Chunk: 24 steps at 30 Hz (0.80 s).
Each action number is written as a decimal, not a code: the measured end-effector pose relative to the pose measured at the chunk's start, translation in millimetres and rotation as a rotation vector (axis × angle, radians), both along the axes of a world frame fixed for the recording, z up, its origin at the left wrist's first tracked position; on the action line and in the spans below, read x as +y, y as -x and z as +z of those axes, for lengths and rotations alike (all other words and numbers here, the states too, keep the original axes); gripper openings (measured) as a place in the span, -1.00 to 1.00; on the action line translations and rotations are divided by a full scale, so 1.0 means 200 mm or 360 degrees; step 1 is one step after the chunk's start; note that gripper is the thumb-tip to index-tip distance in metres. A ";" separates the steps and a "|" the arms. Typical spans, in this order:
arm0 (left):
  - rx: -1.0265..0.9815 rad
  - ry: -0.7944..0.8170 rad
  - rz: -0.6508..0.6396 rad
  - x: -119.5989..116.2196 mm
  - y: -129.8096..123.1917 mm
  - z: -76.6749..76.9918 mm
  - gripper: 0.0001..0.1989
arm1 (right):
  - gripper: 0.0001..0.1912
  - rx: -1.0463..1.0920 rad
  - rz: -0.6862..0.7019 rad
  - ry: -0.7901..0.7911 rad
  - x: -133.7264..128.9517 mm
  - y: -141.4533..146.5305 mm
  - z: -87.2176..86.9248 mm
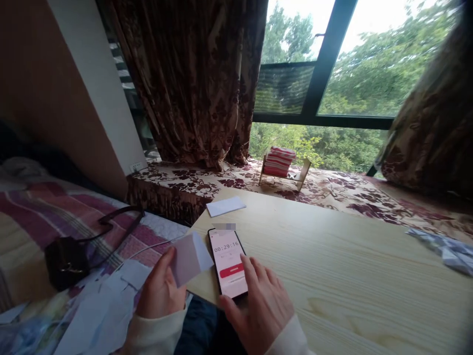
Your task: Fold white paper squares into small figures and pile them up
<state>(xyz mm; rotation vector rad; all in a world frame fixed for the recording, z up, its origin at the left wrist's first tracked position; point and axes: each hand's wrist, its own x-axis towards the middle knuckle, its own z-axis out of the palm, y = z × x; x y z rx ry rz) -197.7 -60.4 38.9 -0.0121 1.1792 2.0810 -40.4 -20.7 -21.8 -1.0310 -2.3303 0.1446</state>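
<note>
My left hand (162, 286) is closed on a folded piece of white paper (190, 259), pinching its left side with the thumb on top. The paper is tilted, just left of a smartphone (232, 261) that lies face up on the wooden table near its left edge. The phone's lit screen reads 00:29:16 above a red button. My right hand (260, 301) spans the phone's lower part, thumb at the bottom left corner and fingers along the right side. Beyond the phone lies a stack of white paper (226, 205).
The light wooden table (332, 266) meets a patterned window seat holding a small rack (305, 172) of striped red cloths (280, 161). Crumpled paper or cloth (447, 251) sits at the table's right edge. On the bed at left are a black bag (66, 261) and loose papers (99, 310).
</note>
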 end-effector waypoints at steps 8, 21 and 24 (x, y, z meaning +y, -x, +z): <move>-0.0246 0.0012 -0.0004 0.00 0.00 -0.01 -0.75 | -0.21 0.0167 -0.0079 -0.0025 -0.13 -0.02 -0.06; -0.0312 0.0093 -0.0075 -0.03 0.03 -0.03 -0.71 | -0.25 0.0133 -0.0032 -0.0127 -0.13 -0.02 -0.08; -0.0332 0.0102 -0.0081 -0.03 0.02 -0.02 -0.71 | -0.30 0.0134 -0.0031 -0.0125 -0.14 -0.01 -0.07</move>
